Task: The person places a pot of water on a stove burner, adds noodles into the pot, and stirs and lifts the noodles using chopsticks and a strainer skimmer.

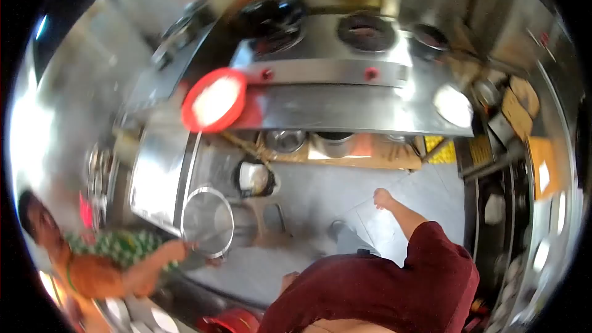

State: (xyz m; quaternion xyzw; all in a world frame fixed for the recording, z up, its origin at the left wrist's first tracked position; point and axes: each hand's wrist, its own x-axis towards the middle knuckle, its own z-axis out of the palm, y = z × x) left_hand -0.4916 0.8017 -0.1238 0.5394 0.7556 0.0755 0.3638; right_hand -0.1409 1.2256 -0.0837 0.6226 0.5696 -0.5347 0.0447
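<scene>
My right hand (383, 198) is held out over the grey floor, its fingers curled in and nothing showing in them. Low beside my body, my left hand (289, 280) is partly hidden by the maroon shirt (370, 290), so its fingers cannot be made out. Neither hand touches a counter. Ahead of me, a red basin (190, 111) with white contents sits at the left end of the steel counter (320, 108). A white, blurred item (453, 106) lies at that counter's right end.
At the left, a co-worker (105, 271) holds a large round metal-rimmed vessel (232, 222). A stove (320, 71) with a wok (271, 15) stands at the back. A stool (271, 222) and a dark bin (243, 179) stand on the floor. Shelving (493, 209) lines the right.
</scene>
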